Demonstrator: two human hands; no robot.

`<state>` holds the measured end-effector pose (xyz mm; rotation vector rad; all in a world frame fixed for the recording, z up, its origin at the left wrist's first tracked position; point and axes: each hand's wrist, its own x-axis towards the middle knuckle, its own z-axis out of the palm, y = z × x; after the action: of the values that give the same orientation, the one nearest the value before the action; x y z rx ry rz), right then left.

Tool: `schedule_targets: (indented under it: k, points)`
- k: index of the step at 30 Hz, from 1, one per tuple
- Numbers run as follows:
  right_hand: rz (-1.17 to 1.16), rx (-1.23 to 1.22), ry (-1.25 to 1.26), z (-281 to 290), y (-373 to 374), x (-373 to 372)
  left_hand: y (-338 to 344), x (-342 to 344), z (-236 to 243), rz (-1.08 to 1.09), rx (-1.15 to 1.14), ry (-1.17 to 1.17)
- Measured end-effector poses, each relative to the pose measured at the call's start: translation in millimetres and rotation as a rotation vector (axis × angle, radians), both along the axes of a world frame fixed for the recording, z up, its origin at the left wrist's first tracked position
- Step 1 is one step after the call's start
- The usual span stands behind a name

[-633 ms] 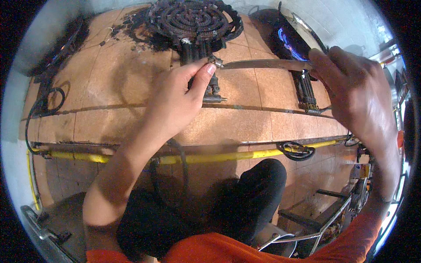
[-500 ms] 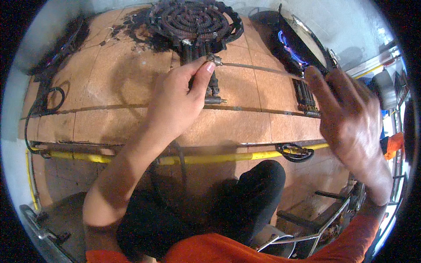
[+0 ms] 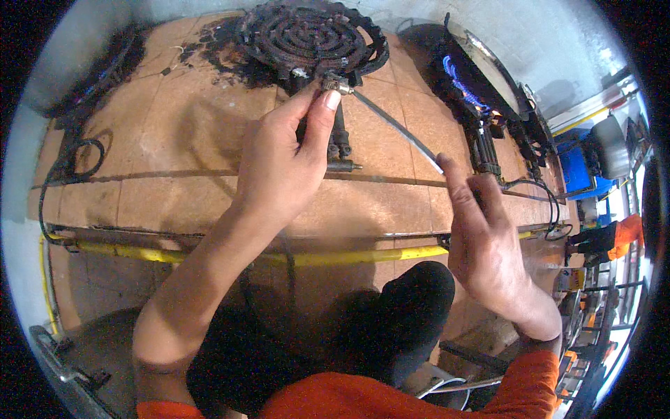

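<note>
My left hand (image 3: 286,146) is closed, with thumb and fingers pinching a small metal fitting (image 3: 338,85) at the front of the round cast-iron ring burner (image 3: 313,35). A long flat metal tool (image 3: 398,126) reaches from the fitting down to the right, where my right hand (image 3: 485,237) is closed on its other end. Below the burner, dark pipes (image 3: 342,143) with valves lie on the orange tiled counter (image 3: 380,202), partly hidden by my left hand.
A burner with blue flame (image 3: 464,84) is at right, another dark burner (image 3: 98,77) at left. A yellow pipe (image 3: 349,255) runs below the counter, over my knee. A person in orange (image 3: 624,234), a blue container (image 3: 579,171) and metal racks are at far right.
My right hand has moved down and toward me, swinging the tool from near level to a downward slant. My left hand has shifted slightly, still pinching the fitting.
</note>
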<state>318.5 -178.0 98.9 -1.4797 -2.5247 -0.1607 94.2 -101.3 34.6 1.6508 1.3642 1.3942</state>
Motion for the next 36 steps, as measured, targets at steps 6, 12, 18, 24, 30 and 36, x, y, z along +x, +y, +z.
schedule_targets:
  k: [6,12,18,24,30,36]
  points:
    - [0.054,-0.142,0.078,6.9,-8.3,-9.0,2.9,1.2,-8.9,-0.045,0.066,-0.067]
    - [-0.216,-0.169,0.709,-28.0,-2.3,0.8,-5.0,-9.0,1.7,-0.305,-0.187,-0.469]
    - [-0.139,-0.614,1.293,-56.7,21.2,-10.0,-6.0,-5.8,-2.6,-0.397,-0.179,-0.573]
    - [-0.056,-0.945,1.286,-59.8,14.7,6.1,-3.8,-16.0,-5.5,-0.376,-0.152,-0.527]
    - [-0.103,-0.907,1.133,-52.0,3.4,31.2,8.6,-24.0,-21.2,-0.325,-0.109,-0.559]
    - [-0.213,-0.723,1.0,-61.2,1.1,43.0,11.9,-15.9,-24.9,-0.405,-0.059,-0.691]
